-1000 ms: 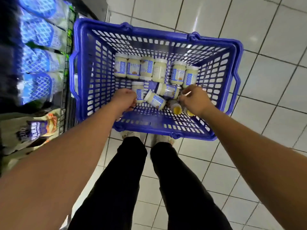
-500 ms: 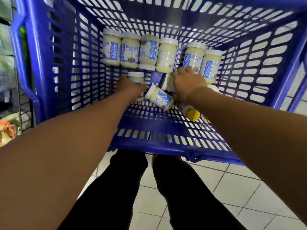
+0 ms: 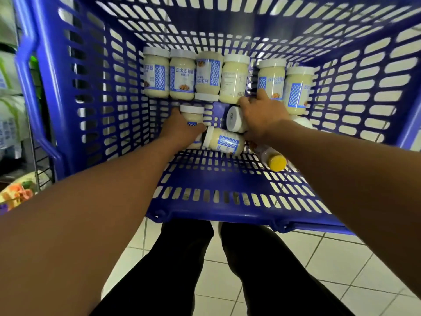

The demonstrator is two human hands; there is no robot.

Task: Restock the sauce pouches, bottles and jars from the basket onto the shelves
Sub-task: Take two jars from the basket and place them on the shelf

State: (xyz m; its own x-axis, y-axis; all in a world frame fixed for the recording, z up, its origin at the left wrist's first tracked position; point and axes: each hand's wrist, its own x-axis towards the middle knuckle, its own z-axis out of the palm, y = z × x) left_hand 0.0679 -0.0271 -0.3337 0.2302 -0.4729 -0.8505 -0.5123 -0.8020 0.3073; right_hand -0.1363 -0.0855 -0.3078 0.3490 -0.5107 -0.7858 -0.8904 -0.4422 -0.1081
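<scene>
The left hand (image 3: 180, 132) curls round an upright jar (image 3: 192, 112) near the basket (image 3: 227, 213) middle; the right hand (image 3: 262, 117) covers a toppled jar (image 3: 235, 119) just beside, its grip hidden.

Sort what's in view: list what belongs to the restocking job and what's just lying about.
Job: blue basket; row of white-lidded jars; gripped jar in the left hand; tipped jar under the right hand; lying jar; yellow-capped bottle; wire shelf.
Not the job: tiled floor; black trousers.
</scene>
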